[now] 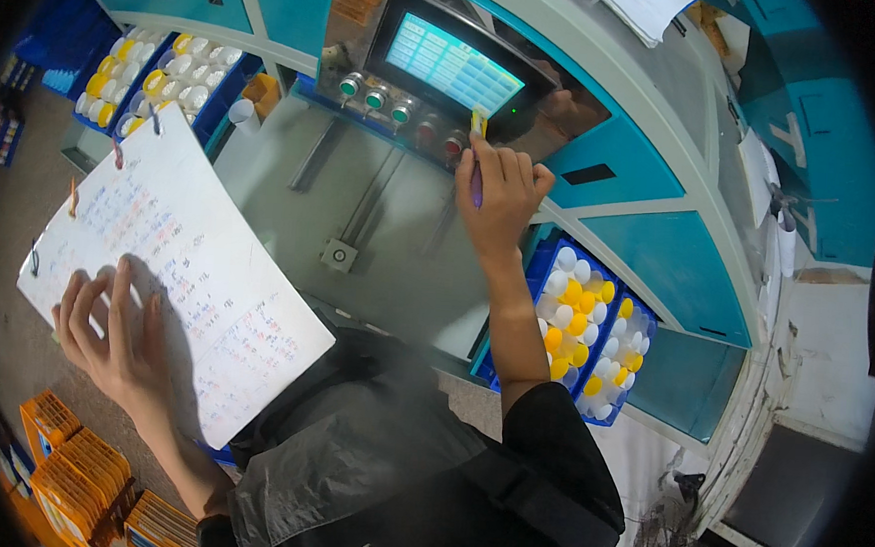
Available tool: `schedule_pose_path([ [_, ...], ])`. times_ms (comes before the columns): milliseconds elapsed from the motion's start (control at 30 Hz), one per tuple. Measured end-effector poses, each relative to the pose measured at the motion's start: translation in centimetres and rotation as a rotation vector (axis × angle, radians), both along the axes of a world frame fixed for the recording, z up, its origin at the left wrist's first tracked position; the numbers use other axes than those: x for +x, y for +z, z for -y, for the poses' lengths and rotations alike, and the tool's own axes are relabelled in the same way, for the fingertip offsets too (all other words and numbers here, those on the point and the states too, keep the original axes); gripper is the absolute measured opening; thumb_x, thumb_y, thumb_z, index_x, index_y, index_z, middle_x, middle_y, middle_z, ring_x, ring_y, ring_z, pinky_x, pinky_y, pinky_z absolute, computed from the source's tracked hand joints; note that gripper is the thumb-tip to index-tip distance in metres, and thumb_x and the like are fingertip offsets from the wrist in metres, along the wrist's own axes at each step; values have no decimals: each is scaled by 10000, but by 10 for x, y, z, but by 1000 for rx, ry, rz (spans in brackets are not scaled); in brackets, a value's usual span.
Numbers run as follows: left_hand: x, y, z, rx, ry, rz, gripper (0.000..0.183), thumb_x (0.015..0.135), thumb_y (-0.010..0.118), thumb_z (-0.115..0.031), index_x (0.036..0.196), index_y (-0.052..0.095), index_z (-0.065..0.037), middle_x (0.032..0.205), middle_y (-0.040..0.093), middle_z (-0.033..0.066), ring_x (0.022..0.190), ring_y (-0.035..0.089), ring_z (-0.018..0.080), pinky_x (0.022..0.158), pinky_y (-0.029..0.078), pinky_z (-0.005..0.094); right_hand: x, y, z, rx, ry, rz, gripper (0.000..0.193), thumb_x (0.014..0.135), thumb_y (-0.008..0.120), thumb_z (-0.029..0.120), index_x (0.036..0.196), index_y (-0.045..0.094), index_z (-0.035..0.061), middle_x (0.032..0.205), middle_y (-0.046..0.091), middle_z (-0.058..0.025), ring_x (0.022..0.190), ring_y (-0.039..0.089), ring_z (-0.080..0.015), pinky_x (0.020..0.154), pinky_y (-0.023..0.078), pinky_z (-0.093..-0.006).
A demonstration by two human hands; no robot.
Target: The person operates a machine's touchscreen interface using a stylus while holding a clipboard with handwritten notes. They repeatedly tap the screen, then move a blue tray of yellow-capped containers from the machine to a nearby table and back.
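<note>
My left hand (113, 339) lies on a ring-bound stack of white sheets (246, 292) covered in handwriting, its fingers spread. At the control panel, my right hand (503, 182) is closed around a slim pen-like thing (479, 123), yellow at its upper end and purple below the fingers. Its upper end overlaps the lower edge of the lit touch screen (456, 59); I cannot tell whether it touches. Under the screen runs a row of round buttons and switches (376, 98), and a red button (453, 146) is nearest to my right hand.
Blue trays (581, 415) of white and yellow round pieces stand right of the grey machine bed (283, 179); more blue trays (157, 106) sit at the upper left. A small square block (338, 255) is on the bed. Orange slatted racks (84, 478) are at the lower left.
</note>
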State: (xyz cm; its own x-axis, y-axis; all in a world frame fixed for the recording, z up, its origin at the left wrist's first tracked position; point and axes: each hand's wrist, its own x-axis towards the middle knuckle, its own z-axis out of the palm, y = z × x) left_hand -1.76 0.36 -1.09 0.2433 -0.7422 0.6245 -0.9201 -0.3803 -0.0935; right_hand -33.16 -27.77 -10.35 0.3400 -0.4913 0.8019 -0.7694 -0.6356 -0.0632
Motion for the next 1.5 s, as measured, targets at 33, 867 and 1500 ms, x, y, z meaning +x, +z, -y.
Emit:
schedule_pose_path([
  [33,-1,1,1,-4,-9,-2,553,756,886,-179,1279,731,-272,1242,633,10,1328,530,235,1212,362,532,0,-1,0,29,5,-8,235,858,747,167,1083,726,108,844,626,-6,787,563,-178,793,339,-390],
  [867,13,3,16,-15,-160,-92,493,781,879,-214,1255,747,-235,1231,629,36,1345,519,254,1210,357,559,11,3,-2,-5,-59,-51,224,852,747,180,1065,717,116,834,620,2,788,568,-175,777,346,-390],
  [1500,34,-5,3,-3,-112,-91,510,796,876,-236,1286,734,-237,1241,625,29,1356,499,265,1208,375,515,25,26,9,-54,-62,-9,260,855,755,163,1110,733,118,881,682,1,811,603,-181,832,344,-395],
])
